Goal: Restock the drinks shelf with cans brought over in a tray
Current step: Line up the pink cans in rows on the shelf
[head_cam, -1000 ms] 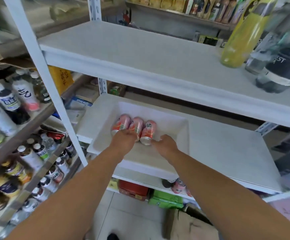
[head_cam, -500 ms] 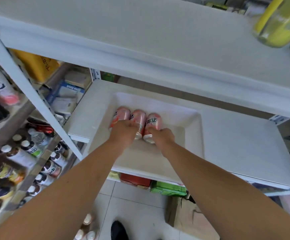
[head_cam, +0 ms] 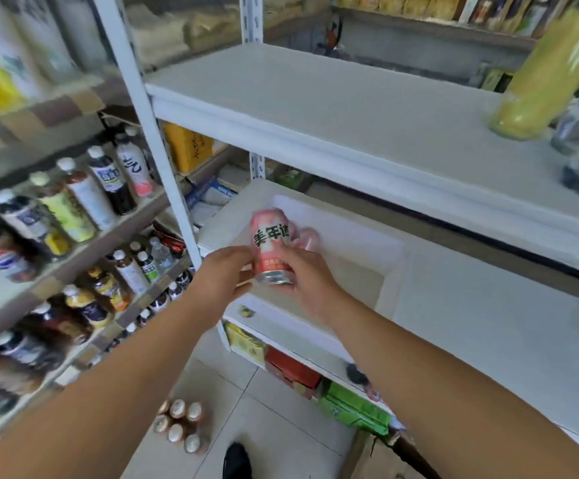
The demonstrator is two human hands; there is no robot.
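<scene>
Barely begun: pink metal drink can [head_cam: 270,247] mid-frame, clamped in fingers of left hand [head_cam: 220,276] and right hand [head_cam: 312,281] (more left in white plastic tray [head_cam: 367,243]).

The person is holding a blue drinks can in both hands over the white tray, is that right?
Not blue: the head view shows a pink metal drinks can with black lettering, held by the left hand and right hand over the white plastic tray.
</scene>
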